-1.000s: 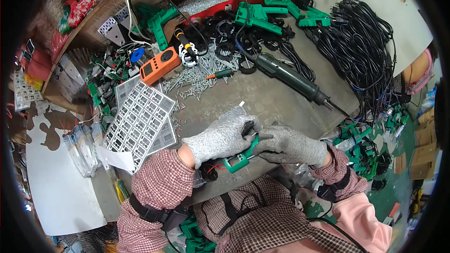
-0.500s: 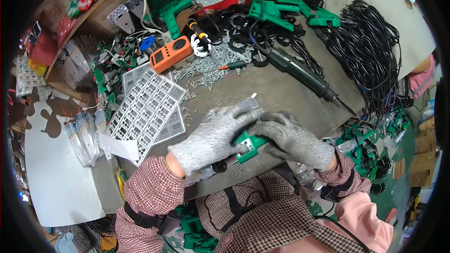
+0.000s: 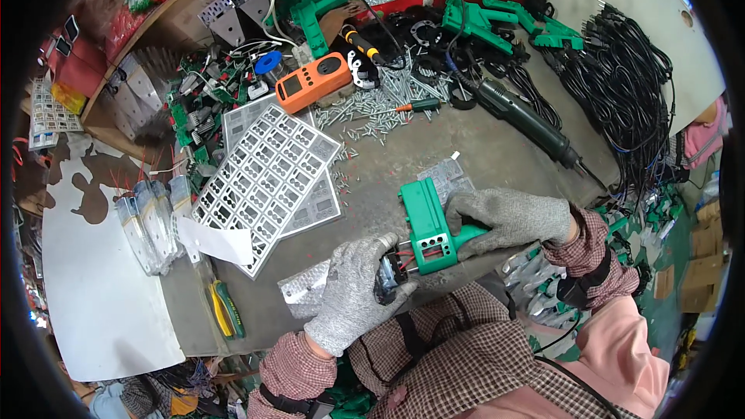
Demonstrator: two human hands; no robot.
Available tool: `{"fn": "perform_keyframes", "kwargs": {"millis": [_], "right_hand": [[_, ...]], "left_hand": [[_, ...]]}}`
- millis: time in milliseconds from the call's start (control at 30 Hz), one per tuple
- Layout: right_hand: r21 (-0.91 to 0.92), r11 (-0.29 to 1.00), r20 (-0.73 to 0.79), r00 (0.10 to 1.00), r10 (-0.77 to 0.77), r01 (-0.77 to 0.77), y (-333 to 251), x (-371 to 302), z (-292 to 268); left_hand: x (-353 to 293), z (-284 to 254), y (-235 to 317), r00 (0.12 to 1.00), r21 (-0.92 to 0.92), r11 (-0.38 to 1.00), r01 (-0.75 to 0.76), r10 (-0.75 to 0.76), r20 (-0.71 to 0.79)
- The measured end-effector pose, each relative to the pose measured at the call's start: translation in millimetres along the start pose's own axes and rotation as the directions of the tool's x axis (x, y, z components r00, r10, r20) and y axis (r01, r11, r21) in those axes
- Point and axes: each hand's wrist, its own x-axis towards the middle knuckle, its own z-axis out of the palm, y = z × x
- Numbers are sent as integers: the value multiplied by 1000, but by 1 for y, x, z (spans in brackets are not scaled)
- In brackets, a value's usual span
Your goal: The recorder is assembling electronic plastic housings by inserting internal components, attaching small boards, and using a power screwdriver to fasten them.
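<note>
Scanning left to right across the grey workbench [image 3: 497, 151]. Far left: a white sheet [image 3: 93, 295] overhangs the bench's left edge, with a bundle of clear-bagged metal strips [image 3: 147, 221] lying on its right margin. Yellow-and-green pliers [image 3: 225, 310] lie near the bench's front edge. Two white perforated grid panels [image 3: 268, 182] are stacked, slightly skewed, and take up the left-centre of the bench. Behind them sits an orange handheld meter [image 3: 313, 81], with loose screws [image 3: 372, 109] scattered to its right.

Left hand [image 3: 357, 291], grey knit glove, is closed around a dark motor part with red wires [image 3: 392, 275] just at the front edge of the bench. That part meets the lower end of a green plastic tool housing [image 3: 427, 225]. Right hand [image 3: 508, 217], also gloved, is wrapped around the housing's right side. Hands are close together, both clamped on the same assembly, which is held just above the bench front, over a small perforated metal plate [image 3: 306, 291].

Open bench: a bare grey strip between the grid panels and the housing, and a wider bare area behind the right hand.

Right: a dark electric screwdriver [image 3: 520, 116] lies diagonally, and a heap of black cables [image 3: 628, 85] fills the right rear edge.
</note>
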Motion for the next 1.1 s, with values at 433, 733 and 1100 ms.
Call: {"fn": "perform_keyframes", "kwargs": {"millis": [433, 733, 1100], "right_hand": [[-167, 984, -41, 997, -67, 59, -21, 23, -18], [-280, 682, -845, 511, 159, -676, 65, -56, -67], [506, 204, -849, 441, 292, 838, 1, 2, -1]], "left_hand": [[10, -2, -3, 994, -9, 997, 75, -74, 83], [0, -3, -6, 997, -13, 1000, 16, -17, -72], [3, -1, -9, 998, -3, 1000, 13, -13, -67]]}}
